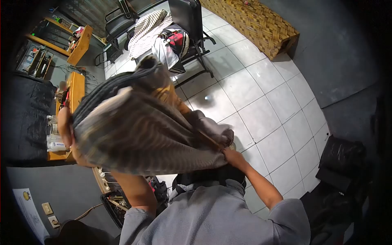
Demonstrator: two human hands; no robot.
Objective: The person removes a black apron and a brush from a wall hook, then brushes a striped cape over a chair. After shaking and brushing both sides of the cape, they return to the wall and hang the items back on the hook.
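Note:
A wide fan of long grey-brown hair (143, 139) with dark braids along its upper edge stretches across the middle of the view. My left hand (65, 128) grips its broad left end beside the wooden counter. My right hand (233, 156) pinches the narrow right end, where the strands gather into a bundle. Just below that hand shows the dark head of a seated person (208, 176). My grey sleeves fill the bottom of the view. The hair hides most of my left hand's fingers.
A black chair (192, 24) with a striped cloth and a bag stands at the back. A woven bench (257, 24) lies on the white tiled floor. A wooden counter (75, 87) with bottles is at left. A black bag (343, 159) sits at right.

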